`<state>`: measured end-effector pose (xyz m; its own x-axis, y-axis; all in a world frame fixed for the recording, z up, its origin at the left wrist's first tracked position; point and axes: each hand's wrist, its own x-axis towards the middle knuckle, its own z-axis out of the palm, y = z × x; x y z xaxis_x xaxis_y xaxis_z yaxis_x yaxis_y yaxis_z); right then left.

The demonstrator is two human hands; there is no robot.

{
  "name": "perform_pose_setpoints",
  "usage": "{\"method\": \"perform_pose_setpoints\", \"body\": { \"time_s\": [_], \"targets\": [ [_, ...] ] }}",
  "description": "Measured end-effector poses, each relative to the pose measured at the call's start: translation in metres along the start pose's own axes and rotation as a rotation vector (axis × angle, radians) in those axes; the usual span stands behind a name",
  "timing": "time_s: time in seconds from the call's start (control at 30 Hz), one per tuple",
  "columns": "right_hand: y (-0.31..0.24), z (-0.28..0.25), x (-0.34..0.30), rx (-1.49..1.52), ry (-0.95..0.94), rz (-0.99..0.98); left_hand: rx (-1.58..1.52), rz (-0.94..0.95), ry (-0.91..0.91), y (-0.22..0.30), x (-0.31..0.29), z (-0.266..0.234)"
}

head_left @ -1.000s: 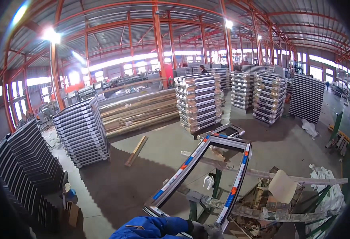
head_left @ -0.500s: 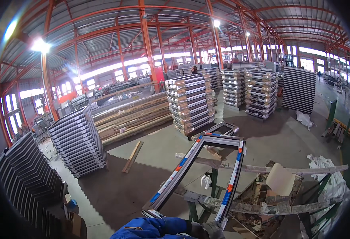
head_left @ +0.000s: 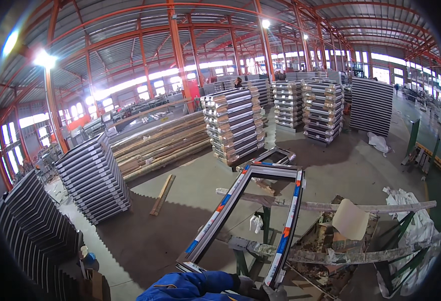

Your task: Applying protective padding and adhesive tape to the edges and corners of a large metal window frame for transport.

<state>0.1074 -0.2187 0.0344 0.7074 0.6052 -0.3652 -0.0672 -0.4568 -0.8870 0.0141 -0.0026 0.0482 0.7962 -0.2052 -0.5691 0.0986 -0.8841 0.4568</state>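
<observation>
A dark rectangular window frame [head_left: 224, 209], with blue, white and orange protective tape along its sides, rests sloping across a wooden-topped trestle. My right hand [head_left: 275, 293], in a greyish glove, is closed round the frame's near right corner. From a blue sleeve at the lower edge, my left hand [head_left: 245, 285] in a dark glove reaches across to the near end of the frame. Its fingers are too dark and covered to make out. Beyond the frame's far end lies another, smaller-looking frame [head_left: 280, 155], partly hidden.
Two padded trestle beams [head_left: 366, 205] run off to the right, with a curled cardboard sheet [head_left: 350, 219] and white plastic wrapping [head_left: 411, 220] near them. Tall stacks of frames [head_left: 233, 123] stand ahead and on the left [head_left: 91, 178]. A wooden plank [head_left: 162, 194] lies on the floor.
The whole view has shifted slightly, so the surroundings sit a little higher and further left. Both hands stay at the near end of the window frame.
</observation>
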Motion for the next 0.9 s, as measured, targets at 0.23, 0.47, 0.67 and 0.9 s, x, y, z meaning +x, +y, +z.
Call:
{"method": "perform_pose_setpoints", "body": {
  "time_s": [0.23, 0.47, 0.67, 0.9],
  "targets": [
    [0.034, 0.015, 0.025, -0.328, -0.098, -0.077, -0.033, -0.014, -0.014, 0.011, 0.002, -0.005],
    [-0.041, -0.017, -0.009, -0.523, -0.332, -0.071, -0.030, 0.003, -0.012, 0.006, -0.002, -0.005],
    [0.031, -0.002, 0.035, -0.792, -0.343, 0.018, -0.105, 0.026, -0.014, 0.004, 0.002, -0.011],
    [0.021, 0.001, 0.022, -0.875, -0.395, 0.018, -0.072, 0.032, -0.025, 0.008, -0.004, -0.003]
  ]
}}
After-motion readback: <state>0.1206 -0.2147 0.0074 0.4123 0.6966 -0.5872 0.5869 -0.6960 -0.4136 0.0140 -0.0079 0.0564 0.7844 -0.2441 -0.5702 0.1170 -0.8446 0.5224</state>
